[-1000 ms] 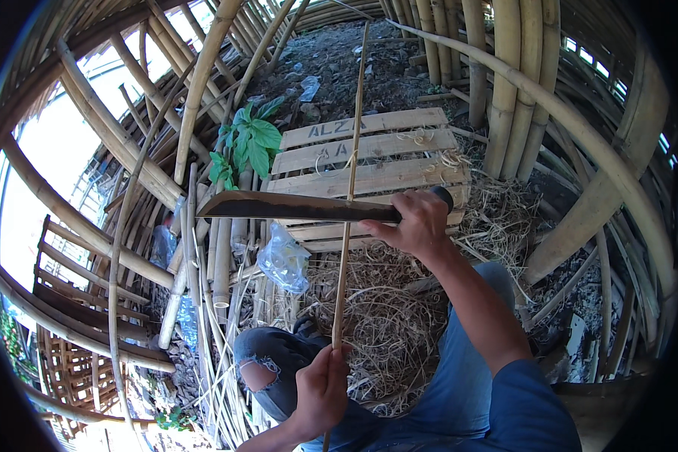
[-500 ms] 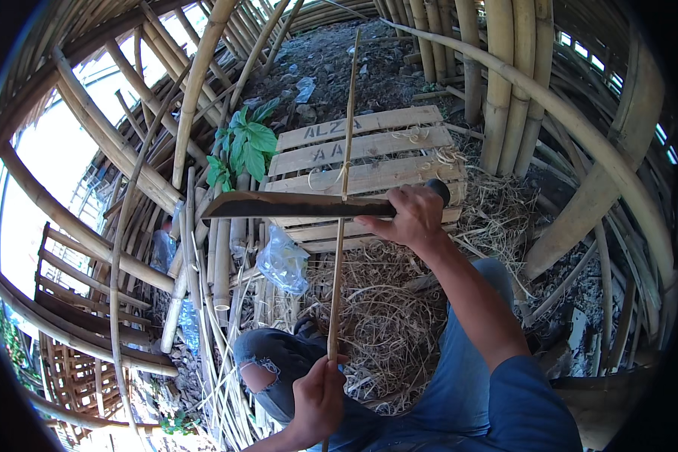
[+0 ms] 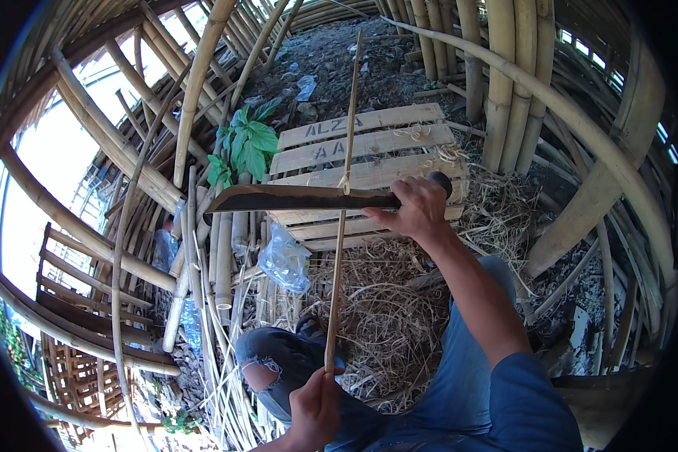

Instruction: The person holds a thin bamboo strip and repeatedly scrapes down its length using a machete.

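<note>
My right hand [image 3: 418, 207] is wrapped round the dark handle of a machete [image 3: 294, 200], whose long blade points left. The blade lies across a thin bamboo strip [image 3: 337, 282], and a small pale curl of shaving stands on the strip just beyond the blade. Near my left knee, my left hand [image 3: 314, 407] grips the strip's near end. From there the strip runs away from me over a slatted wooden crate [image 3: 384, 143] to the bare ground behind it.
Dry shavings [image 3: 384, 324] cover the ground between my legs. Left of the crate are a green leafy plant [image 3: 250, 143], a clear plastic bag [image 3: 284, 260] and several bamboo poles. Thick upright bamboo posts [image 3: 508, 83] and a curved pole [image 3: 572, 113] stand at the right.
The machete has tilted slightly and shifted a little along the strip, away from me. A curl of shaving now shows beyond its blade. My left hand has moved slightly down and left.
</note>
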